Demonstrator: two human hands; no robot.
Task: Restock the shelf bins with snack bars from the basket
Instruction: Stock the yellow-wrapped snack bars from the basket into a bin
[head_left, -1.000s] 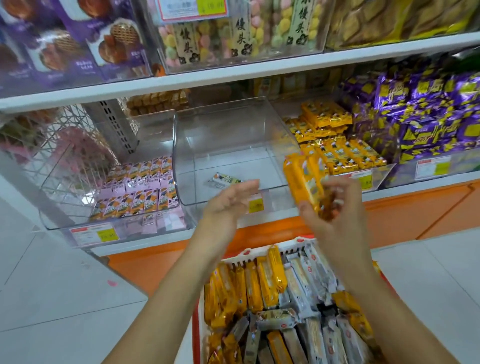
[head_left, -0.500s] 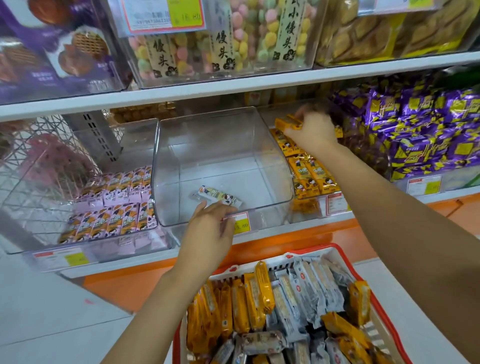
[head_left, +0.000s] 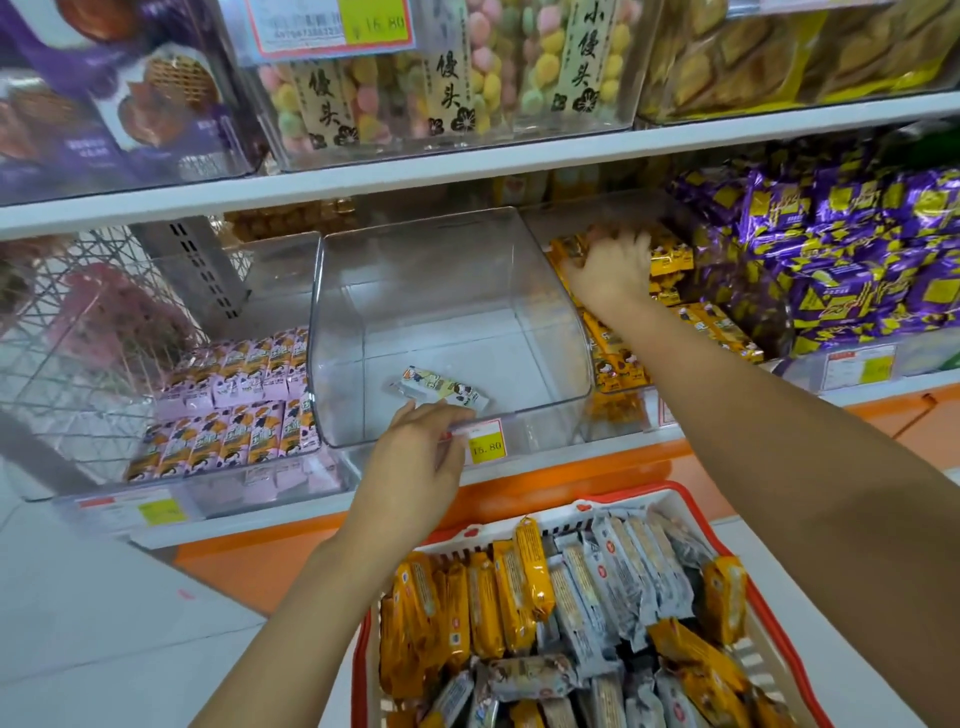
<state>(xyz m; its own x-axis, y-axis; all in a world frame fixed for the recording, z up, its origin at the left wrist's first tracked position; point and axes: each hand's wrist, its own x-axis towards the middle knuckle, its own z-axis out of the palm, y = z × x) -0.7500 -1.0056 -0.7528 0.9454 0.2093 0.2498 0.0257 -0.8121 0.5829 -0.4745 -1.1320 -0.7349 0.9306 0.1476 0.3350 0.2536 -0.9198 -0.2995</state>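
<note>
A red-rimmed basket at the bottom holds several orange snack bars and several grey-white bars. Above it on the lower shelf stands a clear bin with one white bar lying on its floor. My left hand is at this bin's front, its fingers hooked over the front rim. To the right, another bin holds stacked orange bars. My right hand lies spread on top of that stack, fingers splayed and pressing on the bars.
Pink-and-orange packs fill the bin to the left, beside a wire rack. Purple-and-yellow packs are piled at the far right. The upper shelf overhangs the bins and carries boxes of pastel sweets. A yellow price tag sits by my left thumb.
My right hand carried orange bars from above the basket into the right bin and now lies spread on the stack. My left hand moved forward onto the clear bin's front rim.
</note>
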